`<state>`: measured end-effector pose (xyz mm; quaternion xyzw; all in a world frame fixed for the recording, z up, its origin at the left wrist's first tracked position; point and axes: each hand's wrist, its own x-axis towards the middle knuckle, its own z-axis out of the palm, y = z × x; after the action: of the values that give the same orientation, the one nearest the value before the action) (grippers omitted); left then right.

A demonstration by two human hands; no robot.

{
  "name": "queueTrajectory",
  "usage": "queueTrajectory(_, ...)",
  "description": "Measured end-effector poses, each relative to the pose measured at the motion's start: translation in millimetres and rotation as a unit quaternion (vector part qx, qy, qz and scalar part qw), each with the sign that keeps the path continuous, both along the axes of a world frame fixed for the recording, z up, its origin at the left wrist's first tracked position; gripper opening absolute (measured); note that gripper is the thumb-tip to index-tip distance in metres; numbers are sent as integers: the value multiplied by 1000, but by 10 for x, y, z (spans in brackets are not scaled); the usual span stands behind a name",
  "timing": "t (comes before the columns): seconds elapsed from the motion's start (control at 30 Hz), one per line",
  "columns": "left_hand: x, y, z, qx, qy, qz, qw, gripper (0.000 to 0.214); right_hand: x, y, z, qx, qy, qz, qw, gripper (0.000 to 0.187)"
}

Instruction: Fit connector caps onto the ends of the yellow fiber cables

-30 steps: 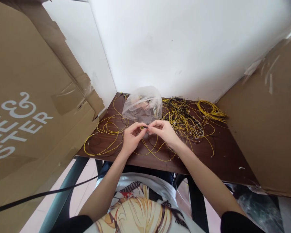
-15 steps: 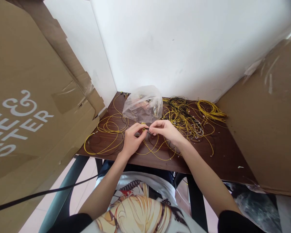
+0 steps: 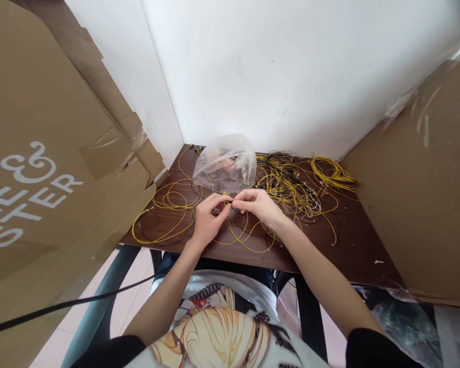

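Observation:
Above the near part of the dark brown table, my two hands meet fingertip to fingertip. My left hand (image 3: 207,219) is closed in a pinch on a small dark piece, too small to name, with a little yellow loop (image 3: 226,203) showing between thumb and forefinger. The fingertips of my right hand (image 3: 261,208) press together on the other end of that dark piece and cover most of it. Thin yellow wires (image 3: 237,239) curl on the table just below the hands. Just behind the hands stands a clear plastic bag (image 3: 224,166) with small metallic-looking parts inside.
A tangle of yellow and black wires (image 3: 287,186) with pale ends lies right of the bag. Beyond it is a coiled yellow bundle (image 3: 332,174). Loose yellow loops (image 3: 172,204) spread at left. Cardboard sheets (image 3: 61,128) and a white panel (image 3: 276,76) wall in the table (image 3: 348,260).
My right fingertips have shifted slightly left, closer to my left fingertips, so less of the dark piece shows between them. The wires and bag stay as they were.

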<state>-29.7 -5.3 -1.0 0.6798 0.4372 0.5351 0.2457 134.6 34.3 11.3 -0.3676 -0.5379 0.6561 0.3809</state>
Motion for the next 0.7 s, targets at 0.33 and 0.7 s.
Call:
queueTrajectory(0.33,13,-3,12,1,4,4,1000,11,22,20,27,-30,13,-3,999,37)
queueTrajectory(0.7,7,8,-4,-25,-11,39,999,10,70,27,59,10,-47,24,999,32)
